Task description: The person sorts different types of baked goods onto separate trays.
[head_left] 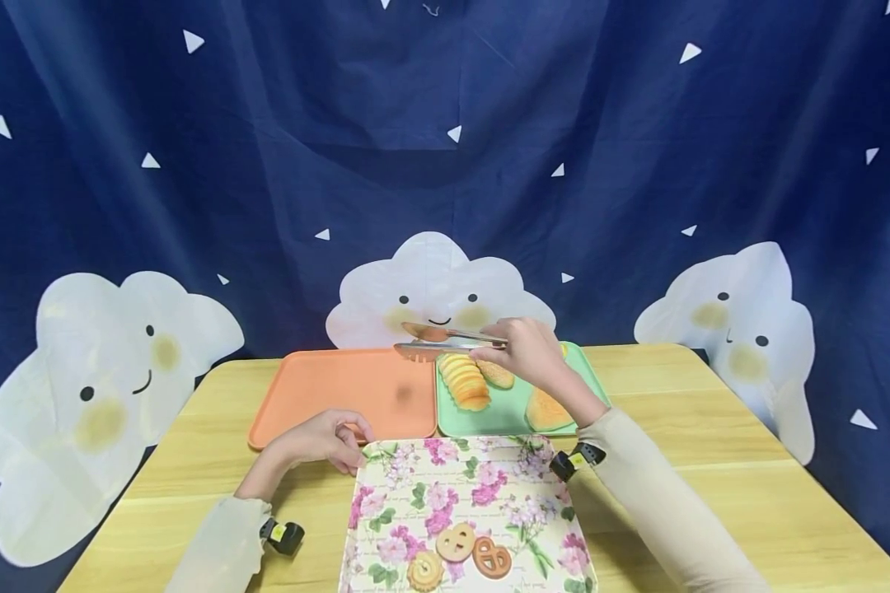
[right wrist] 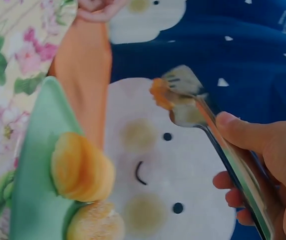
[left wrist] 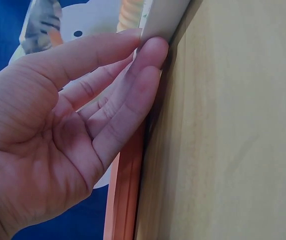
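Currently what I've got on screen, big to small:

1. Wooden table (head_left: pixel 712 461) carries three trays: orange tray (head_left: pixel 341 391) at back left, green tray (head_left: pixel 512 412) just beside it on the right, floral tray (head_left: pixel 460 494) nearest the person.
2. Green tray holds the pastries (head_left: pixel 466 380); three small biscuits (head_left: pixel 456 556) sit at the floral tray's near edge.
3. Right hand (head_left: pixel 530 350) hovers over the green tray, fingers curled around the tongs (head_left: pixel 445 342), thumb on top. Tongs' long axis runs left from the hand, tips out over the seam between the orange and green trays. Right wrist view shows a small orange bit at the tips; I can't tell if it's clamped.
4. Left hand (head_left: pixel 326 436) rests at the floral tray's far-left corner, fingertips (left wrist: pixel 150 52) straight and together against its rim.
5. Key relation: pastries lie below the tong tips, slightly toward the hand; right hand is far nearer.
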Tool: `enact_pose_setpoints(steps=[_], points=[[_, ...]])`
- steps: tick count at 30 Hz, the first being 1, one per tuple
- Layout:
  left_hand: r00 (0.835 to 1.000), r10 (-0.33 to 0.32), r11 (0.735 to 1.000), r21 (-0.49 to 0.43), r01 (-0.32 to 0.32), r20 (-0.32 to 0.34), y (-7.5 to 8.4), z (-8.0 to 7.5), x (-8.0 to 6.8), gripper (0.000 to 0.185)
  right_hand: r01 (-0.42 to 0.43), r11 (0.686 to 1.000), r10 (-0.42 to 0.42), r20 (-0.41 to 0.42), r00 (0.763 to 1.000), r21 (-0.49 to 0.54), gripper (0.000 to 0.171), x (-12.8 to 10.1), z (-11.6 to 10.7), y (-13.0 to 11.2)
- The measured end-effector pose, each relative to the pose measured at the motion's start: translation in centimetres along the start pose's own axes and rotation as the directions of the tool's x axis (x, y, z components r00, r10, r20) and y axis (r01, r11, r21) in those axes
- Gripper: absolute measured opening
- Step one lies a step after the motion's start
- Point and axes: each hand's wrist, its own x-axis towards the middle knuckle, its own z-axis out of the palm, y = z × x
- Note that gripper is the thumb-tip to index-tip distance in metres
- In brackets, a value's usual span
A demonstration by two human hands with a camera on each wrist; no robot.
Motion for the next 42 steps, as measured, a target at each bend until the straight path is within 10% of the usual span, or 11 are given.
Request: enact_pose_setpoints(steps=[24, 42], points=[[1.0, 0.008, 1.0, -0.006, -0.008, 0.006, -0.2, 0.0, 0.1, 0.033, -0.195, 0.977, 0.205, 0.13, 0.97, -0.089, 0.051, 1.6, 6.7, 1.3], [1.0, 0.01, 1.0, -0.019, -0.01, 0.005, 0.1, 0.1, -0.2, 0.034, -0.205, 0.973, 0.219, 0.143, 0.965, -0.102, 0.058, 1.3, 7.3, 1.3]])
